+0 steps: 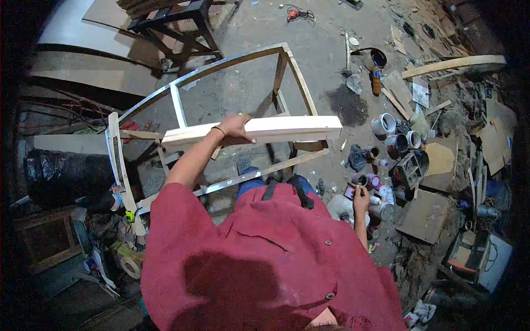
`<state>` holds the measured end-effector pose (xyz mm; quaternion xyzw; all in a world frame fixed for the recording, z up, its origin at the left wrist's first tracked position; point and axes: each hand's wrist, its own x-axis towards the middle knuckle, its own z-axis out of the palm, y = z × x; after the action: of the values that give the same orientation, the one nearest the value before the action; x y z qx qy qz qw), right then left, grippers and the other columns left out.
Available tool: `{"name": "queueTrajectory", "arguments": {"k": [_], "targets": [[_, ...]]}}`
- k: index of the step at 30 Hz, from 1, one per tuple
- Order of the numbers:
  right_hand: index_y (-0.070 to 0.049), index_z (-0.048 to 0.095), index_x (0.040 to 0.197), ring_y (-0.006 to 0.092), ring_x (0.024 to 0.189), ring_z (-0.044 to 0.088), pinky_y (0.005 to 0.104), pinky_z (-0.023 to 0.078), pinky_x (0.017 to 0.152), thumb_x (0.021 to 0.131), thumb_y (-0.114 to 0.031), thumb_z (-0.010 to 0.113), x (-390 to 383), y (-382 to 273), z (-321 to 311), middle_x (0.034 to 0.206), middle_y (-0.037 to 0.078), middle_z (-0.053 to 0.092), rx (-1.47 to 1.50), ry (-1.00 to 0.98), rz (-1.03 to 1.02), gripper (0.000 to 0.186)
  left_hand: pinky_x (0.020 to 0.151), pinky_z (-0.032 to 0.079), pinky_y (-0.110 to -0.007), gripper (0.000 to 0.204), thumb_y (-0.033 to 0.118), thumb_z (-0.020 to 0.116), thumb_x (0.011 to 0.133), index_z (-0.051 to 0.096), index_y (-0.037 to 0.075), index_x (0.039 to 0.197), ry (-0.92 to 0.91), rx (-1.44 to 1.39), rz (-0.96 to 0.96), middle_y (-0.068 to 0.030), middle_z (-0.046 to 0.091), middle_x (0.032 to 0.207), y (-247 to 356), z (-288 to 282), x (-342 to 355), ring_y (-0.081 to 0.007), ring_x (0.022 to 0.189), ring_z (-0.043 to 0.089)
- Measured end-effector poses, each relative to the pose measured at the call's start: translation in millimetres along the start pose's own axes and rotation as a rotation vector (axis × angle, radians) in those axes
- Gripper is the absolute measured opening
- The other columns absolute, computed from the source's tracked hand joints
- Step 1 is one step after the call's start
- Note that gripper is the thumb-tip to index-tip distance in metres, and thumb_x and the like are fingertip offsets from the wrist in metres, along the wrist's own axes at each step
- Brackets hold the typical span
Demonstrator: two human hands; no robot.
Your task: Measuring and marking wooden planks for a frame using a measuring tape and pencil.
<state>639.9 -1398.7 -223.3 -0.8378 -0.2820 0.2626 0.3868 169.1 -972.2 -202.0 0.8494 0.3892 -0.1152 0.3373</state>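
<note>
My left hand [238,127] grips a pale wooden beam [292,127], held level across the middle of the view over a wooden frame [299,83]. My right hand [361,198] is down at my right side with its fingers curled; what it holds, if anything, is too small to make out, and it is near several paint cans [376,180]. A yellow tape measure [130,216] sits on the frame's left end, by an upright wooden strip [118,160].
A dark wooden stand [182,33] and large panels [99,38] stand at the back left. Buckets [382,125], boards [425,215] and scraps crowd the right side. A red corded tool [296,13] lies on the concrete floor [251,71]. A black wrapped bundle [66,172] is at left.
</note>
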Motion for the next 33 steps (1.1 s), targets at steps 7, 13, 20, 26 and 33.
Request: {"name": "queueTrajectory", "arguments": {"k": [7,13,20,26,33], "targets": [[0.000,0.069,0.100,0.0134,0.065,0.064,0.0299,0.051,0.061,0.102,-0.023,0.064,-33,20,-13,0.077,0.007,0.069,0.032,-0.014,0.169,0.023,0.114,0.038,-0.041,0.085,0.056,0.085,0.077,0.062,0.004,0.140,-0.565,-0.513,-0.189,-0.0159,0.059,0.146,-19,18,27,-0.0291,0.138,0.050],[-0.001,0.072,0.099,0.0114,0.062,0.060,0.0291,0.046,0.058,0.101,-0.023,0.065,-42,32,-27,0.074,0.003,0.066,-0.019,0.039,0.162,0.023,0.114,0.039,-0.042,0.094,0.061,0.084,0.075,0.057,0.004,0.145,-0.739,-0.370,-0.105,-0.0153,0.052,0.152,-24,15,53,-0.0297,0.139,0.049],[-0.001,0.072,0.096,0.0124,0.061,0.059,0.0304,0.045,0.056,0.100,-0.026,0.067,-52,65,-15,0.073,0.005,0.067,-0.070,-0.034,0.293,0.026,0.118,0.033,-0.037,0.091,0.061,0.079,0.081,0.058,-0.002,0.143,-0.482,-0.564,-0.118,-0.0172,0.057,0.148,-15,21,18,-0.0289,0.140,0.049],[-0.003,0.070,0.091,0.0139,0.057,0.061,0.0321,0.046,0.052,0.099,-0.027,0.066,-47,98,-26,0.070,0.006,0.067,-0.103,0.004,0.237,0.025,0.116,0.036,-0.040,0.085,0.064,0.075,0.084,0.062,0.002,0.140,-0.459,-0.527,-0.343,-0.0152,0.058,0.147,-27,-13,39,-0.0277,0.136,0.052],[0.000,0.067,0.089,0.0150,0.054,0.062,0.0312,0.049,0.051,0.099,-0.024,0.064,-46,111,-36,0.069,0.007,0.067,-0.047,-0.003,0.360,0.027,0.095,0.052,-0.041,0.079,0.073,0.079,0.074,0.078,0.005,0.113,-0.245,-0.431,-0.438,-0.0136,0.073,0.121,-62,-19,59,-0.0266,0.107,0.068]]}}
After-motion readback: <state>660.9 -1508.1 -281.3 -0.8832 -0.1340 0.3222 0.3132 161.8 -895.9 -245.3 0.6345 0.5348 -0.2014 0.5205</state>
